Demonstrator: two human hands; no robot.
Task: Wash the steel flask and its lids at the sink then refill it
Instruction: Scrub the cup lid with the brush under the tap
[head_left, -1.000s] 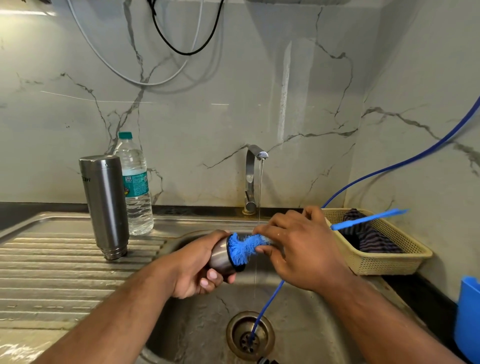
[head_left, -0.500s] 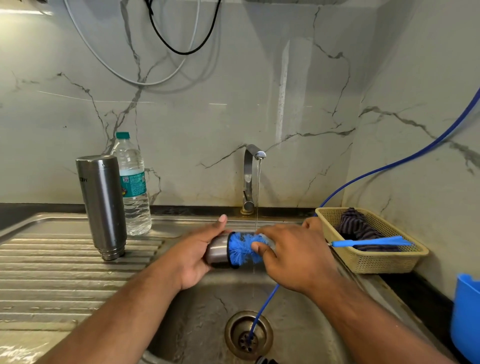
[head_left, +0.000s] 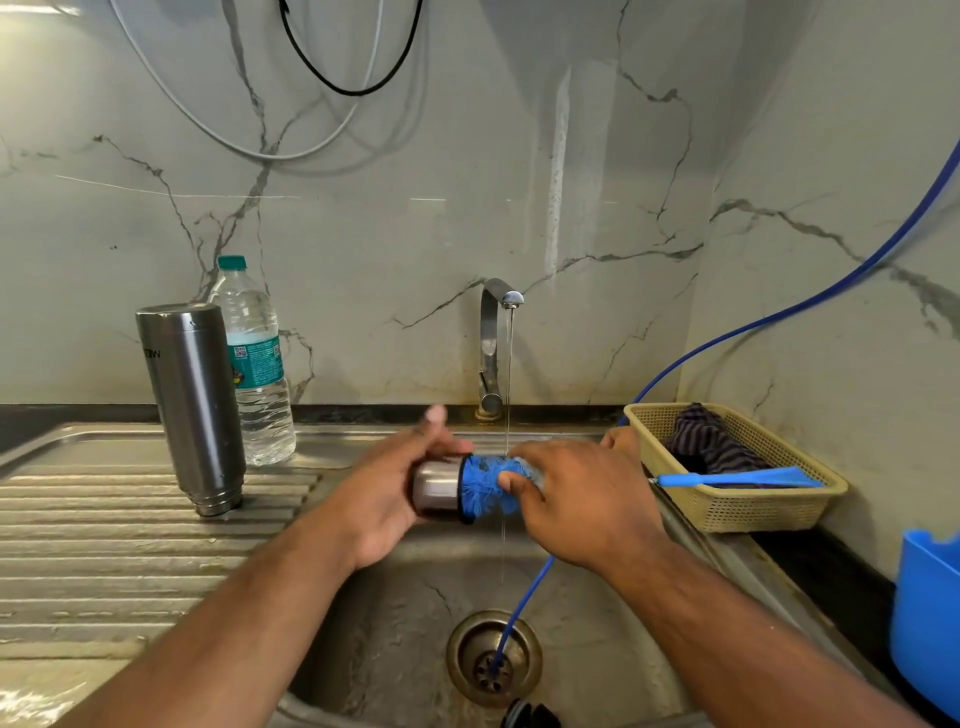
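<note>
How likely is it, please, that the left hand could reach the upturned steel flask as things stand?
Probably yes: the left hand grips the steel lid, but the steel flask stands on the drainboard to its left, with nothing between.

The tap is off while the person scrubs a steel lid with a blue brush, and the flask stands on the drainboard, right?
No, the tap is running: the head view shows a thin stream falling from it. The left hand does hold the lid, the right hand the brush, and the flask stands on the drainboard.
</note>
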